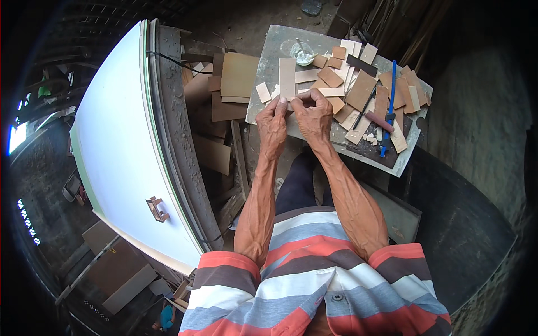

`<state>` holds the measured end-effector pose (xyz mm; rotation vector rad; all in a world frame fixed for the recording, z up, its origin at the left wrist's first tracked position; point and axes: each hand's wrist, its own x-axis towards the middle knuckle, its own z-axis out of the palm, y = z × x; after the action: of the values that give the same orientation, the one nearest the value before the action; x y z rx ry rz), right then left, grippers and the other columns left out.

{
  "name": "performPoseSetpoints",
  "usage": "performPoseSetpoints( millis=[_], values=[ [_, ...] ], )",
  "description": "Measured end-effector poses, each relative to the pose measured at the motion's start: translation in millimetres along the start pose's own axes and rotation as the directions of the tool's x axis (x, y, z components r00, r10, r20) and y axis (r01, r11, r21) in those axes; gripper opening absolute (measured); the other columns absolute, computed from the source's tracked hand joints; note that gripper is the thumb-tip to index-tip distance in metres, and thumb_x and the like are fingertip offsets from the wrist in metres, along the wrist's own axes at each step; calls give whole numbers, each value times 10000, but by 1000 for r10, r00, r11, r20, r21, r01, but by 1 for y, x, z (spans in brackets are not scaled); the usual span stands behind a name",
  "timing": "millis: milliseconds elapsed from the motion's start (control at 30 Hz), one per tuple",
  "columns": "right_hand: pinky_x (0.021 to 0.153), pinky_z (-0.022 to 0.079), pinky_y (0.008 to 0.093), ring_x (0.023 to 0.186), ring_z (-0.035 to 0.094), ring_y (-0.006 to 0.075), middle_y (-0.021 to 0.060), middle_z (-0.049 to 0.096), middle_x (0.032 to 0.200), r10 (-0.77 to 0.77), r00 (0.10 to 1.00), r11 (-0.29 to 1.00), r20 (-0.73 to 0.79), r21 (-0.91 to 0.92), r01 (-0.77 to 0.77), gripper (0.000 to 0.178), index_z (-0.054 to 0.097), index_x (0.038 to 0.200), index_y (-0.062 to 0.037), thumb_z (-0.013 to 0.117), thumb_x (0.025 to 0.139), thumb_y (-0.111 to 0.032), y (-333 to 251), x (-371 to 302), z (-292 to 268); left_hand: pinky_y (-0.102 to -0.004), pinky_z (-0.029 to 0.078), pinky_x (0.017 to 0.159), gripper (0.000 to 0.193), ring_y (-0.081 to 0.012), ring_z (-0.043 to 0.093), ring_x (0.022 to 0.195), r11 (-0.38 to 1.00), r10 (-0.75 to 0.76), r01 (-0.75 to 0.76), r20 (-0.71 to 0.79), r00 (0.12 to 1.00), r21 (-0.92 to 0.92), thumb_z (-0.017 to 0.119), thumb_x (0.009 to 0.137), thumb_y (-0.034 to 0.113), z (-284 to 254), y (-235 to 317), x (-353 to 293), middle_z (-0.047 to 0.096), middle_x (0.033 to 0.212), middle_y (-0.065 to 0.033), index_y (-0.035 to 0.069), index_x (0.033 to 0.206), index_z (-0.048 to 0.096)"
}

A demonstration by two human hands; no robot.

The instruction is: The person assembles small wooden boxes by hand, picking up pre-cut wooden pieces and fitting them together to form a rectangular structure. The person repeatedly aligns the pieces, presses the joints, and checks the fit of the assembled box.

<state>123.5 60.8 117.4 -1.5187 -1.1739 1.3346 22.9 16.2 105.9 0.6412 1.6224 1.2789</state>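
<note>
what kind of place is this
Likely a woodworking shop: small cut wood pieces lie heaped on a worktable, beside a clear cup of white paste, and larger flat boards lie to the left.

A grey worktable [270, 56] carries a clear cup [300, 51] of white paste [305, 57]; to the cup's right lie many flat tan and brown pieces [361, 92], to its lower left a small pale block [263, 92].

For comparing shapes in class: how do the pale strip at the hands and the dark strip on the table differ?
The pale strip is light beige; the dark strip nearly black. The pale strip runs nearly straight up the picture; the dark strip slants. Both are oblong.
</note>
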Motion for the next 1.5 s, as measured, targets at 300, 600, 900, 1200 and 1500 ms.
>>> performPoseSetpoints(
  millis=[300,600,900,1200,1500],
  values=[
    [649,512,248,762,645,124,121,698,915,257,919,920,299,216,-328,299,590,1088,56,687,883,-138,7,8,-28,-250,531,743,288,-94,626,811,981,-37,35,10,999,192,597,975,166,8,-3,-15,682,912,-48,-58,1138,674],
    [644,496,268,744,632,138,90,697,876,317,918,858,238,339,-385,315,610,1108,37,686,867,-152,58,11,-28,-254,536,611,236,-133,671,672,965,-124,105,63,990,242,648,935,149,14,-30,-11,706,800,-80,-74,989,700],
    [728,497,425,787,658,313,122,685,826,70,997,754,8,-655,-48,327,692,982,-64,721,797,-333,63,26,-28,-458,475,789,331,-377,612,855,688,312,-108,-158,937,718,647,824,202,-36,-37,7,659,896,-194,-43,1047,642],
    [819,480,454,1006,569,364,166,543,1037,-172,983,615,-64,-786,56,410,588,1118,-35,743,785,-215,62,8,-13,-511,480,806,529,-428,606,973,511,24,111,-143,989,853,740,735,309,-63,-41,94,627,985,-266,-67,1036,522],
    [725,505,424,758,662,322,166,676,809,120,974,748,-191,-628,-215,295,628,1045,-33,608,881,-277,40,16,-16,-490,504,800,450,-432,633,859,547,215,-121,0,977,828,708,754,300,-67,-51,110,652,917,-255,-35,1042,620]
  ],
)
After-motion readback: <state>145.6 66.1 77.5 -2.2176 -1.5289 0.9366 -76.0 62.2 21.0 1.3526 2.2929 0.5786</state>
